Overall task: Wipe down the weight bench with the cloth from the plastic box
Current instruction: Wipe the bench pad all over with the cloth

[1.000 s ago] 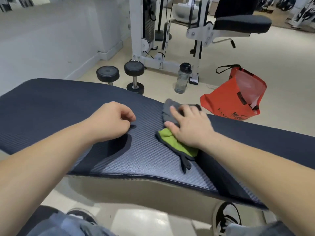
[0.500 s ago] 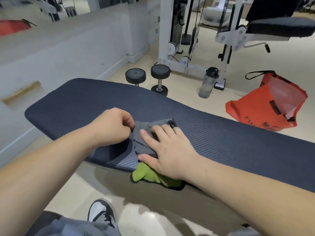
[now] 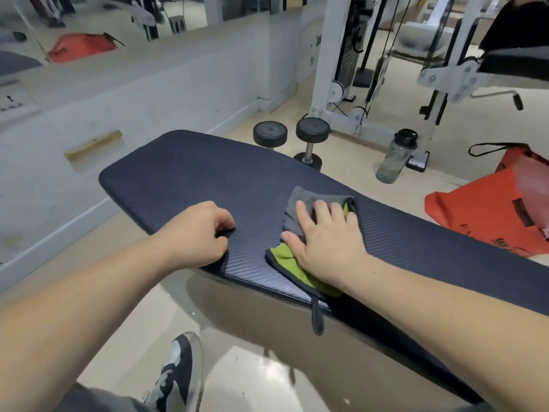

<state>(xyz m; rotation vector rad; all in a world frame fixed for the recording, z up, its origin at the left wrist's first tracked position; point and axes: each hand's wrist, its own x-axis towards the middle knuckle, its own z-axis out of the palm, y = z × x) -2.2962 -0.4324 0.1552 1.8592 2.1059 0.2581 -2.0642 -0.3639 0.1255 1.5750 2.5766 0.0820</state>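
The dark ribbed weight bench [image 3: 190, 176] runs from the left end across to the right edge of the head view. A grey and green cloth [image 3: 300, 200] lies on its near edge, and a black loop hangs off the side. My right hand [image 3: 326, 242] presses flat on the cloth with the fingers spread over the grey part. My left hand [image 3: 199, 233] rests on the pad as a loose fist just left of the cloth, holding nothing. The plastic box is not in view.
Two black dumbbells [image 3: 312, 135] stand on the floor behind the bench. A clear water bottle [image 3: 395, 159] and a red bag [image 3: 490, 209] sit beyond it at the right. A white cable machine [image 3: 335, 69] stands behind. A mirror wall runs along the left.
My right hand has slid the cloth to the right along the pad, away from my left fist. The cloth lies further onto the pad than half a second ago. My left hand stays fisted.
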